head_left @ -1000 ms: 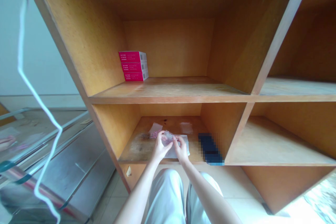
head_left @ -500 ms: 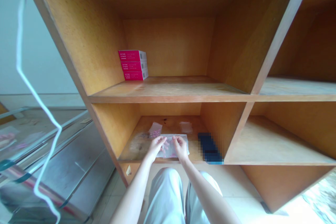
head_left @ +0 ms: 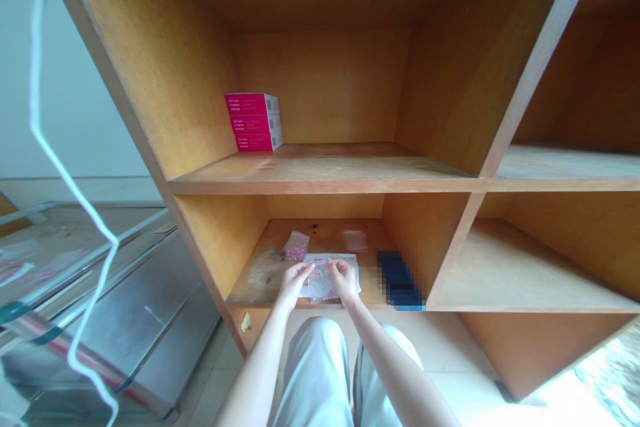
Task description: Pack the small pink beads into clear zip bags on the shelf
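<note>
Clear plastic bag (head_left: 324,291) lies flat near the front edge of a lower compartment in a wooden shelving unit (head_left: 200,240), with small pink beads (head_left: 327,295) inside it and both hands on it. At the far left, a blurred white cord (head_left: 35,80) hangs close to the camera in front of a pale wall (head_left: 85,80). Below the wall stands a grey metal cabinet (head_left: 150,320), and a few pinkish packets (head_left: 20,270) lie on a surface beside it, too blurred to make out. Moving right, the left hand (head_left: 297,279) reaches into the compartment, its grip closed, with thumb and fingers pinching the bag near its top edge. Just behind that hand lies a smaller clear bag (head_left: 296,246) holding pink beads of the same kind. On the shelf above, three magenta-and-white boxes (head_left: 253,122) sit in an upright stack near the left wall of the compartment. Below the shelving, the person's knees in pale grey trousers (head_left: 313,373) show above a tiled floor (head_left: 450,373). The right hand (head_left: 344,276) also has a closed grip, pinching the same bag close to the left hand's fingers. Farther back, a flat clear bag (head_left: 355,241) lies on the wood. Just beside the large bag's right edge lies a dark blue object (head_left: 397,280), pixelated too heavily to name.
</note>
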Motion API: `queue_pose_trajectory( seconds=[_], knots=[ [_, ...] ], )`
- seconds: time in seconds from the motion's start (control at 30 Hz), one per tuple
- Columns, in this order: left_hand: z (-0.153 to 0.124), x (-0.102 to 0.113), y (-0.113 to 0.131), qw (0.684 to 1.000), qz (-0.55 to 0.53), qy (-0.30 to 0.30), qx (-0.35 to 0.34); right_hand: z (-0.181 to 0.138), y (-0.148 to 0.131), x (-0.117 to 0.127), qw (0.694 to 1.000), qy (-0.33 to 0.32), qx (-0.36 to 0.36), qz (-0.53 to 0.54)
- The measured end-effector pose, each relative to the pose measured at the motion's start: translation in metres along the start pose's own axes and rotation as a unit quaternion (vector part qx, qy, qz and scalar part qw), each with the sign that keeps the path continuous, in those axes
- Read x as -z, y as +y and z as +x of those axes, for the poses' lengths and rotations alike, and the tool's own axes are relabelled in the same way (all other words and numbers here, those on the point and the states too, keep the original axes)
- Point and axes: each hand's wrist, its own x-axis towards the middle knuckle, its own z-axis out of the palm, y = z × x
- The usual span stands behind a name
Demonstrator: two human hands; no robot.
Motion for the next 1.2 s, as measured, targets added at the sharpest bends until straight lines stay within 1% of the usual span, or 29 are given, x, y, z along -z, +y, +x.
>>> queue_pose_trajectory(
  seconds=[0.3, 0.6, 0.77, 0.97, 1.2],
  knots=[
    [0.0023, 0.0008, -0.0044, 1.0, 0.002, 0.014, 0.0, 0.0002, 0.0004, -0.0012, 1.0, -0.004, -0.001, 0.006],
    [0.0012, 0.0012, -0.0053, 0.999, 0.012, -0.031, -0.023, -0.0002, 0.0021, -0.0003, 1.0, -0.02, 0.006, -0.006],
    [0.0011, 0.0008, -0.0067, 0.999, 0.009, -0.03, -0.034, -0.0018, 0.0, -0.0005, 0.999, -0.027, 0.018, -0.005],
    [0.001, 0.0018, -0.0065, 0.999, 0.007, -0.03, -0.035, -0.0019, -0.0033, -0.002, 0.999, -0.04, 0.017, -0.004],
    [0.0006, -0.0002, -0.0041, 0.998, 0.028, -0.042, -0.036, -0.0009, 0.0061, -0.0031, 0.997, -0.065, 0.029, -0.034]
  ],
)
